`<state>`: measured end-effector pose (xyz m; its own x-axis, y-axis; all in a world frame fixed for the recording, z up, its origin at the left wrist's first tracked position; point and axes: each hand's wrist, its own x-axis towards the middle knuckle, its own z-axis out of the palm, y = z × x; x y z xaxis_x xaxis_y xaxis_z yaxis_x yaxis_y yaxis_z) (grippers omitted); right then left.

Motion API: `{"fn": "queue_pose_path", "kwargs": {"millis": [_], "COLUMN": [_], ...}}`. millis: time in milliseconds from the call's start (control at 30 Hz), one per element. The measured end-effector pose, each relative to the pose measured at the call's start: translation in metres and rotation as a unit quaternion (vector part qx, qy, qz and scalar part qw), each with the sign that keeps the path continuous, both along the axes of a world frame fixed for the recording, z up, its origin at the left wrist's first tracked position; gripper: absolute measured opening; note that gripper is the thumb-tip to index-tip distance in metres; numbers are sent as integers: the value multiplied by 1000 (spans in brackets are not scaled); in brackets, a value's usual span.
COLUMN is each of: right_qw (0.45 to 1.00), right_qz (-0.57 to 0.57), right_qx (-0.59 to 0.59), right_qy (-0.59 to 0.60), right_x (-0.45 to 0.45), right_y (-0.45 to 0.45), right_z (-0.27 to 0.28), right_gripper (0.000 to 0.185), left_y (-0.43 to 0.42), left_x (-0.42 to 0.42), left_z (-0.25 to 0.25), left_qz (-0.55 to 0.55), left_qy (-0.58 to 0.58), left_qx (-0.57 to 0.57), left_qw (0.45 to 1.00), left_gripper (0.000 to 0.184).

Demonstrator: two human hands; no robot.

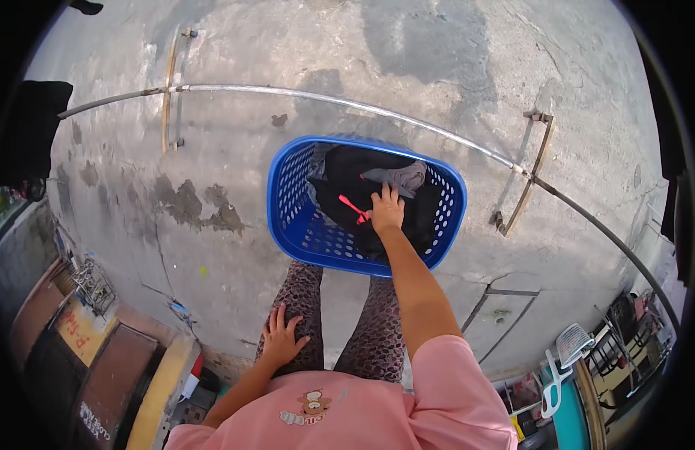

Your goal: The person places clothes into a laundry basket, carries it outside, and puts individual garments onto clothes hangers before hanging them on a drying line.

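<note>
A blue plastic laundry basket (pixel 340 259) with perforated sides is in front of my legs. Inside it lie dark clothes (pixel 362 161), a grey cloth (pixel 407 178) and a bright pink strap (pixel 353 208). My right hand (pixel 387 210) reaches into the basket over the dark clothes. Its fingers are stretched out and apart, with the tips at the edge of the grey cloth and the pink strap just left of the hand. My left hand (pixel 282 339) rests on my left thigh, fingers spread, holding nothing.
A metal pole (pixel 347 103) runs across beyond the basket, held by brackets (pixel 529 176) on the right and left. Dark cloth (pixel 43 127) hangs at the far left. A white plastic chair (pixel 561 375) and stacked items stand at lower right; a brown door (pixel 118 382) is at lower left.
</note>
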<state>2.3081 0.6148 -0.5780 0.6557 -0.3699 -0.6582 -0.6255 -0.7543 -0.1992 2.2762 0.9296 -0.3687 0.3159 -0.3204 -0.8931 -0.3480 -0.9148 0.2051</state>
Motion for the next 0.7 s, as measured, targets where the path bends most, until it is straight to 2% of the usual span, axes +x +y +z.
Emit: {"fn": "queue_pose_path", "kwargs": {"millis": [67, 100, 133, 167, 200, 267, 300, 333, 400, 533, 600, 633, 700], "right_qw": [999, 999, 936, 775, 778, 567, 606, 609, 600, 562, 576, 578, 589], "right_qz": [-15, -14, -305, -561, -557, -623, -620, -584, -575, -542, -454, -447, -463], "right_qx": [38, 39, 164, 272, 266, 487, 451, 481, 481, 491, 524, 520, 403], "right_qy": [-29, -28, -67, -105, -113, -229, -212, -237, -279, -386, -433, -443, -526], "right_x": [-16, -16, -13, -8, -6, -2, 4, 0, 4, 13, 4, 5, 10], "right_y": [11, 14, 12, 6, -3, -25, -36, -49, -65, -63, -58, -49, -28], "right_z": [-27, -24, -18, -10, 9, 77, 118, 139, 206, 337, 377, 397, 432], "right_gripper": [53, 53, 44, 35, 35, 28, 23, 23, 23, 33, 43, 43, 50], "left_y": [-1, 0, -4, -8, -9, -10, -19, -28, -44, -95, -105, -106, -106], "left_x": [1, 2, 3, 5, 7, 13, 23, 30, 37, 81, 100, 109, 125], "left_z": [3, 5, 5, 3, -1, -15, -17, -25, -37, -2, 6, 4, -9], "left_qz": [0, 1, 13, 25, 28, 147, 195, 195, 397, 317, 288, 266, 229], "left_qy": [-18, -16, -28, -43, -47, -41, -40, -45, 79, 127, 133, 142, 138], "left_qx": [-22, -22, -29, -40, -50, -65, -104, -120, -243, -313, -340, -332, -321], "left_qw": [1000, 1000, 999, 998, 997, 986, 975, 972, 882, 886, 886, 894, 909], "left_gripper": [56, 56, 51, 47, 47, 40, 32, 32, 27, 23, 23, 23, 25]}}
